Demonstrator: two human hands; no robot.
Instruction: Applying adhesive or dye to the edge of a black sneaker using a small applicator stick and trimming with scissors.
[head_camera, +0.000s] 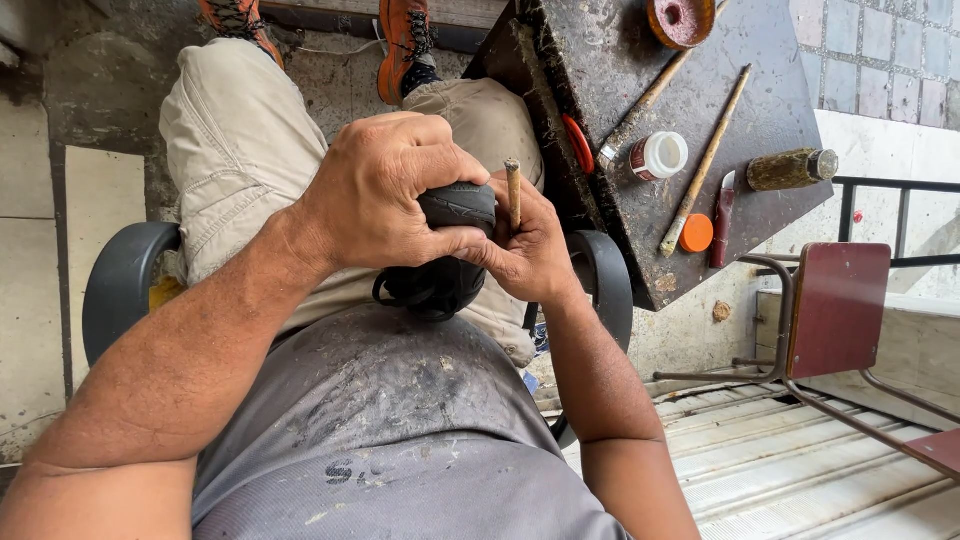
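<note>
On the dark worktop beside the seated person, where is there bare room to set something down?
On the worktop, bare patches lie between the left edge and the long stick, and right of the thin stick. The white-capped jar and orange lid crowd the near end.

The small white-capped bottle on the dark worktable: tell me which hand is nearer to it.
Right. The right hand, holding a short stick, sits just below-left of the bottle; the left hand grips the black shoe farther left.
</note>
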